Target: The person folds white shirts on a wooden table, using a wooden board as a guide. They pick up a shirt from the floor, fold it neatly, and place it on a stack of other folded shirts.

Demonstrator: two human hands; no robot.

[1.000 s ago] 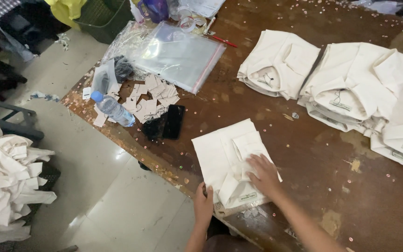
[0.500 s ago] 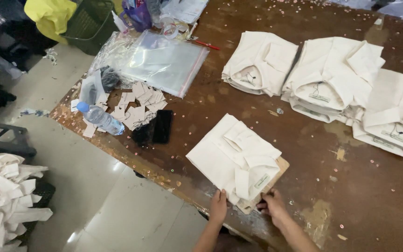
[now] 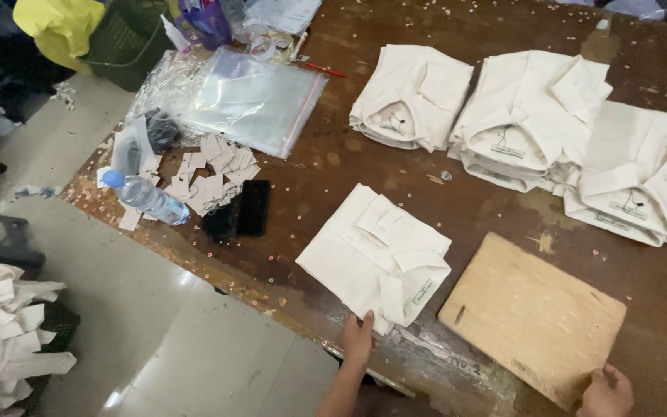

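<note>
A folded cream shirt (image 3: pixel 376 259) lies on the brown table (image 3: pixel 349 166) near its front edge. My left hand (image 3: pixel 358 336) rests flat on the shirt's near corner, fingers together. To the right lies a rectangular wooden board (image 3: pixel 533 315), beside the shirt and not touching it. My right hand (image 3: pixel 606 392) grips the board's near right corner at the bottom edge of the view.
Three stacks of folded cream shirts (image 3: pixel 538 116) sit at the back right. Clear plastic bags (image 3: pixel 252 100), paper tags (image 3: pixel 206 174), a water bottle (image 3: pixel 146 198) and a black phone (image 3: pixel 252 207) lie at the left. A pile of cream garments (image 3: pixel 1 340) sits on the floor.
The wooden board has come out from under the folded shirt and moved to the right with my right hand. My left hand stays on the shirt's near edge.
</note>
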